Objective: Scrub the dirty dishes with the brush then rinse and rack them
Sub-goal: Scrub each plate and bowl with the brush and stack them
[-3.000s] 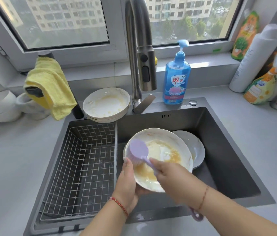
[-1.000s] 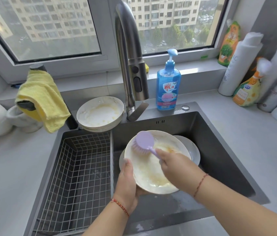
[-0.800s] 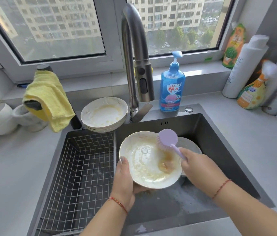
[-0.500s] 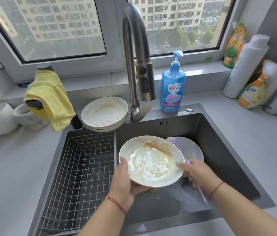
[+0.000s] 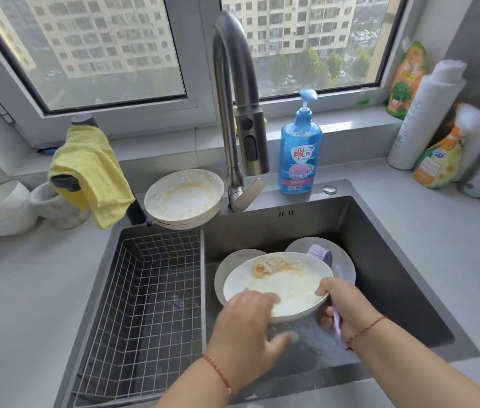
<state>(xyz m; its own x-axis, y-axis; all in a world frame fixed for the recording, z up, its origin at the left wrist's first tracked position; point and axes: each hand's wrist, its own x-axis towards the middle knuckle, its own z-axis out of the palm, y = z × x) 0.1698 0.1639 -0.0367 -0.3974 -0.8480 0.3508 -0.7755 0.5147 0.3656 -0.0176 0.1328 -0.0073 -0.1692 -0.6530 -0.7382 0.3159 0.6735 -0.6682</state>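
A white dirty plate (image 5: 285, 287) with orange-brown residue at its far rim hangs over the dark sink (image 5: 380, 245). My left hand (image 5: 247, 328) holds its near rim, fingers lying on the inside and thumb underneath, slightly blurred. My right hand (image 5: 347, 310) has its thumb hooked over the plate's right rim and grips the purple brush (image 5: 321, 254) by its handle. The brush head sticks up behind the plate, off its surface. Two more plates (image 5: 343, 260) lie in the sink beneath. A stack of dirty plates (image 5: 184, 198) sits at the sink's back edge.
A wire rack basket (image 5: 144, 290) fills the sink's left half. The faucet (image 5: 234, 98) arches over the back, with a blue soap bottle (image 5: 300, 154) beside it. A yellow cloth (image 5: 91, 169) and white bowls (image 5: 0, 207) are on the left, several bottles (image 5: 436, 160) on the right.
The brush left the plate's face and dropped behind its right side. My right hand took the right rim. My left hand shifted from under the plate onto its near rim.
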